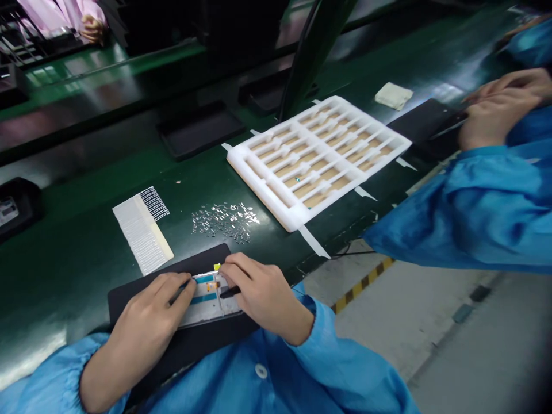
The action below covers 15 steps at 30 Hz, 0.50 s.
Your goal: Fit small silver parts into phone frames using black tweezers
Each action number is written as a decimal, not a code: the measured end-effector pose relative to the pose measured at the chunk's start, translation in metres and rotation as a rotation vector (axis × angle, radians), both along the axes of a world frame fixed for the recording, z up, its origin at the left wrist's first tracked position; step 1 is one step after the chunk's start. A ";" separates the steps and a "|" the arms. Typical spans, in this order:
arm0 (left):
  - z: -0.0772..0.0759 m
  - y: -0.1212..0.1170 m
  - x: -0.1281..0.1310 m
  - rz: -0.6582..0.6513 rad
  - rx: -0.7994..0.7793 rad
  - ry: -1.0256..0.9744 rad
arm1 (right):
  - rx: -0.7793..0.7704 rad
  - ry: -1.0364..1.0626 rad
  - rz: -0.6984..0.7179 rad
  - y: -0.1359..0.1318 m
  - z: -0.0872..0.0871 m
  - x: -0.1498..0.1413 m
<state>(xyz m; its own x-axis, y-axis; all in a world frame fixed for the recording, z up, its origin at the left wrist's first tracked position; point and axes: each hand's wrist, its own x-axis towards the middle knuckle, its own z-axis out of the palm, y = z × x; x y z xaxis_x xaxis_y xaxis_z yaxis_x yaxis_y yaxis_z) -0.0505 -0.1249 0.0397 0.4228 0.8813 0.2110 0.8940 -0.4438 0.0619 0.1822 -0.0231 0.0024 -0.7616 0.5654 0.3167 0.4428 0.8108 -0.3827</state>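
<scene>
A phone frame, silvery with two blue strips and a small orange patch, lies on a black mat in front of me. My left hand grips its left end, fingertips at the top edge and on the face. Over its right part, the fingers of my right hand are closed round a slim dark tool, whose kind I cannot make out. My right fingertips are by the top edge, near a small yellow tab. The palm hides the frame's right end.
Small metal pieces lie scattered beyond the mat, right of a pale card with thin strips. A white slotted tray is taped to the green bench. Another person's hands are at the right; a pink-sleeved person's hand is across.
</scene>
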 end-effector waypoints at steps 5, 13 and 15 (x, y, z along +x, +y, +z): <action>-0.004 0.007 0.003 -0.062 0.055 -0.002 | 0.105 -0.062 0.002 -0.001 0.002 -0.002; -0.004 0.012 0.008 -0.133 0.106 0.074 | 0.293 -0.190 -0.067 -0.026 0.011 -0.009; -0.005 0.011 0.008 -0.125 0.114 0.099 | 0.300 -0.227 -0.120 -0.039 0.011 -0.010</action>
